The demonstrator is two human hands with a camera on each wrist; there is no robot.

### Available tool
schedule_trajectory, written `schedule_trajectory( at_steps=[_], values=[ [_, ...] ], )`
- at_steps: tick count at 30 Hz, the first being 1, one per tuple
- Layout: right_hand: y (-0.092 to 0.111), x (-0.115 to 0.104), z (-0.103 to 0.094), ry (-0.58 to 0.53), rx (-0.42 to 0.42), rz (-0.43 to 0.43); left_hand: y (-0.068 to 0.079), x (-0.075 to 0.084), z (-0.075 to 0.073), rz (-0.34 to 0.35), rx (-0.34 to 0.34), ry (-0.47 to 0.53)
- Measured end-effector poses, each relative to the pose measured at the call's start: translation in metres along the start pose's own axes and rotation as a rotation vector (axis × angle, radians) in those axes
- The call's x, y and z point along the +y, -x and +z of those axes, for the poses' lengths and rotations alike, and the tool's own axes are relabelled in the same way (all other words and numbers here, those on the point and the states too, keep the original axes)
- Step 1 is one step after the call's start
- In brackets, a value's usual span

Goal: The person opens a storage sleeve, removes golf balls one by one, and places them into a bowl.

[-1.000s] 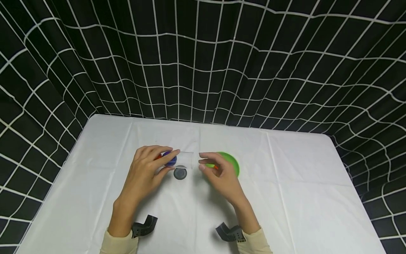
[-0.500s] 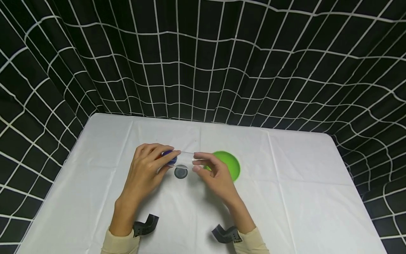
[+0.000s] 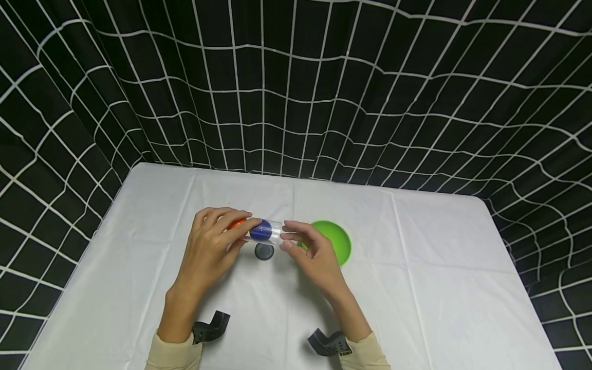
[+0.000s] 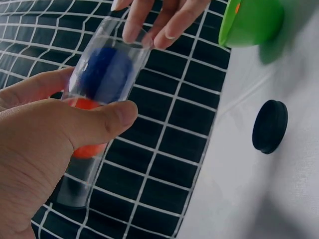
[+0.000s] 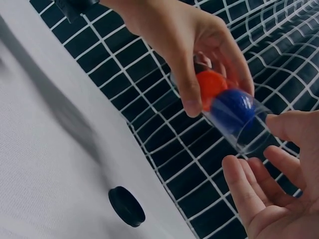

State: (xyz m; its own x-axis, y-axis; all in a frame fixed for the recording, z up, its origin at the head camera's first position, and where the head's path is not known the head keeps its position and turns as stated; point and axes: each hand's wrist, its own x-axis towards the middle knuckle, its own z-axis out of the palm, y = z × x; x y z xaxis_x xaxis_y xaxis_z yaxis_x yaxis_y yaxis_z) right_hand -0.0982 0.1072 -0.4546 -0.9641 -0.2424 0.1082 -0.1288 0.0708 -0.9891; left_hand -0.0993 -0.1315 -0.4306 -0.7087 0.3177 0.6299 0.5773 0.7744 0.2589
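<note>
My left hand [image 3: 213, 241] grips a clear plastic tube [image 4: 79, 186] round its middle, holding it tilted above the table. Inside sit a blue ball [image 4: 106, 74] nearer the mouth and an orange ball [image 5: 211, 88] behind it, partly hidden by the left fingers. At the open mouth, my right hand [image 3: 319, 257] has its thumb and fingertips right at the rim, palm turned towards it, fingers loosely bent. On the cloth below the tube lies a round black lid [image 3: 264, 252].
A green bowl [image 3: 341, 241] stands behind the right hand, with a bit of orange [image 4: 238, 8] showing in it in the left wrist view. White cloth covers the table [image 3: 444, 288]. A black curtain with white grid lines [image 3: 296, 92] surrounds the back and sides.
My right hand has moved left from over the green bowl to the tube's mouth. Inside the tube the blue ball has shifted right towards the mouth, and the orange ball shows more behind it.
</note>
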Motion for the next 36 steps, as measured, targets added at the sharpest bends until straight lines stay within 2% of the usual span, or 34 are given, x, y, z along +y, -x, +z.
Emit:
schedule_trajectory(
  at_steps=[8,19,23,30,36],
  values=[
    [0.001,-0.001,0.000,-0.034,0.008,0.024,0.000,0.000,0.000,0.020,0.010,0.000],
    [0.003,-0.007,-0.004,0.033,0.027,0.053,0.001,0.001,0.001,-0.004,-0.028,0.015],
    [0.005,-0.009,-0.010,0.018,0.040,0.058,0.002,0.000,0.002,-0.024,-0.038,0.062],
    [0.003,-0.008,-0.024,-0.014,0.108,-0.014,0.002,-0.001,0.008,-0.051,-0.050,0.149],
    [0.005,-0.009,-0.036,0.018,0.129,0.018,0.005,-0.002,0.008,-0.079,-0.065,0.175]
  ],
)
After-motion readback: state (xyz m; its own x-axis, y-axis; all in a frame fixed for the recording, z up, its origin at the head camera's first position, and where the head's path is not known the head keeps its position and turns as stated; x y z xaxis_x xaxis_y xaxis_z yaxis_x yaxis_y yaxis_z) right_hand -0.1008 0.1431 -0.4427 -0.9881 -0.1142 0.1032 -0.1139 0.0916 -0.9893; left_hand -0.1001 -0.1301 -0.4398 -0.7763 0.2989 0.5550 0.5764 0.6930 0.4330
